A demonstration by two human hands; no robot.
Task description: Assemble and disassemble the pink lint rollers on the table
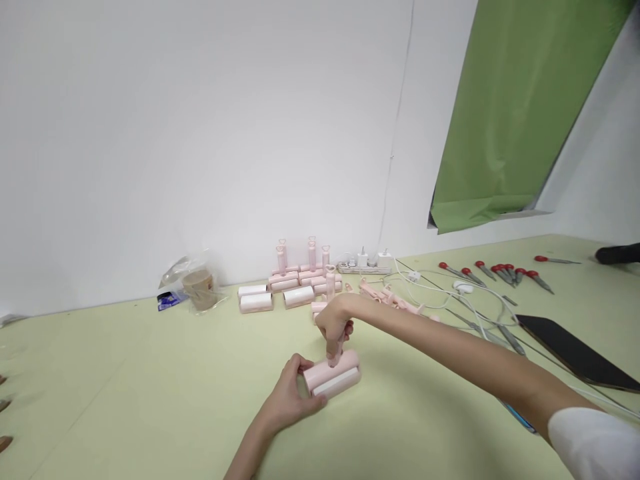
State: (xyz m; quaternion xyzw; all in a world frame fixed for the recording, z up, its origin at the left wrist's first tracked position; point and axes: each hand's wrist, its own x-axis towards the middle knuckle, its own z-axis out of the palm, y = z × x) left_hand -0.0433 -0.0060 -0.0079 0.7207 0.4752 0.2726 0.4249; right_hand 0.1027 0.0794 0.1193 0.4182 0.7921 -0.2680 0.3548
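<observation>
A pink lint roller (332, 375) with a white sheet roll lies on the table in front of me. My left hand (293, 393) is closed around its left end, thumb along the near side and fingers behind. My right hand (335, 327) is wrapped round the pink handle (336, 357), which stands up from the middle of the cover. The fist hides most of the handle, and I cannot tell how firmly it is seated. Behind my right hand, more pink lint rollers (284, 283) stand with their handles upright; white rolls in pink covers (257, 303) lie beside them.
A roll of brown tape (201, 288) in a plastic bag is at the left. Loose pink handles (387, 295) lie right of the rollers, near a power strip (365, 268) and white cables (470, 307). Red-ended tools (505, 272) and a black board (575, 350) are farther right.
</observation>
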